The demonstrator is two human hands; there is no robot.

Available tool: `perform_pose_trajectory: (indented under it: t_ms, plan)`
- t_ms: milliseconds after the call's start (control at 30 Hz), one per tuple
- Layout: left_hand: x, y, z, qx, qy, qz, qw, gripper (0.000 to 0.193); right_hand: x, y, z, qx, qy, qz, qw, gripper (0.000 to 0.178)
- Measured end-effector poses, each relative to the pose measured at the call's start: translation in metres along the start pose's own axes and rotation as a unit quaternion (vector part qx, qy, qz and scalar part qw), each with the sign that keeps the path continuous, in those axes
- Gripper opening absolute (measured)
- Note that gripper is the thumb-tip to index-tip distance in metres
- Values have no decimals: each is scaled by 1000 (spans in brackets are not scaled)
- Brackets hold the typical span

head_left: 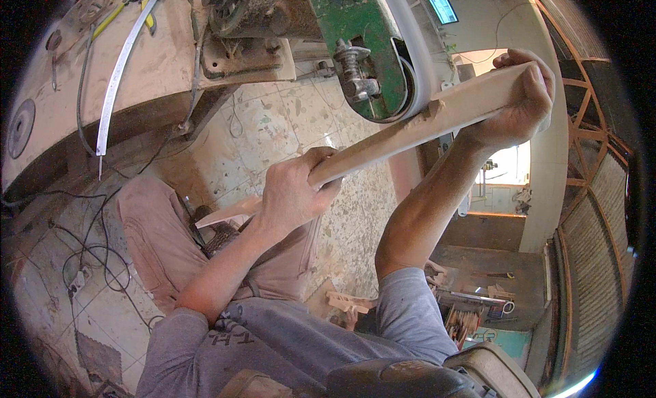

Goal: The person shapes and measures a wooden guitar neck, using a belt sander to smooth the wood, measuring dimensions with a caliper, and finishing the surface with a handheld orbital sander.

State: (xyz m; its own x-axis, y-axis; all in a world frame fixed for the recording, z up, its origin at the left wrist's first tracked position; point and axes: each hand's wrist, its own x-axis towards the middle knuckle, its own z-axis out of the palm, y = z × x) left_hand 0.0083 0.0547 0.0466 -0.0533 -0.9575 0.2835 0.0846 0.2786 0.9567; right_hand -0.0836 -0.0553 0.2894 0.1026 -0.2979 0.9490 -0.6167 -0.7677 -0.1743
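Lower edge: a dark rounded shape [383,379] sits nearest the camera, too close to make out, in front of the wearer's grey shirt [273,333]
Wooden piece: a long pale wooden piece [383,143], held slantwise in the air under the nose of the machine, rising toward the right, with a small notch in its upper edge; a pale tip beyond the left hand seems to be its other end
Left hand: the left hand [295,187] is closed around the wood on its lower stretch
Right hand: the right hand [527,111] grips the raised end, fingers wrapped over it
Belt: the pale belt [418,63] rounds the tip of a green machine arm [355,46] right by the wood; whether they touch cannot be told
Step in hand: probably shaping or smoothing the edge on the belt
Next move: calls for even pressure, a steady angle and fingers well clear of the belt
Desk: to the upper left the desk [157,76] carries a white strip [123,76], yellow-handled pliers [109,18] and a grey disc [22,128]
Floor: dusty tiled floor [273,117], with looped black cable [102,246] at the left
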Motion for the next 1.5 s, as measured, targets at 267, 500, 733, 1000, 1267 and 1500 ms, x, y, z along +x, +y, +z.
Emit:
perform_pose_trajectory:
  t_ms: [267,500,733,1000,1267,1500]
  plan:
    - [2,3,-3,-20,-14,-7,1000,34,3,-1,-2,-34,-17,36,999,23]
    - [5,3,-6,-45,-20,-4,999,43,-1,-12,1,-105,-14,67,992,22]
    - [7,-1,-11,-39,-59,-18,997,48,-1,-18,-1,-192,-12,70,979,25]
    - [15,-1,-18,-27,-150,-39,987,42,0,-26,-3,-328,-34,87,940,28]
    - [17,-11,-14,-86,-204,-95,971,58,3,-41,0,-456,-63,112,881,39]
    - [20,-13,-14,-132,-236,-112,956,60,3,-43,2,-536,-76,67,838,35]
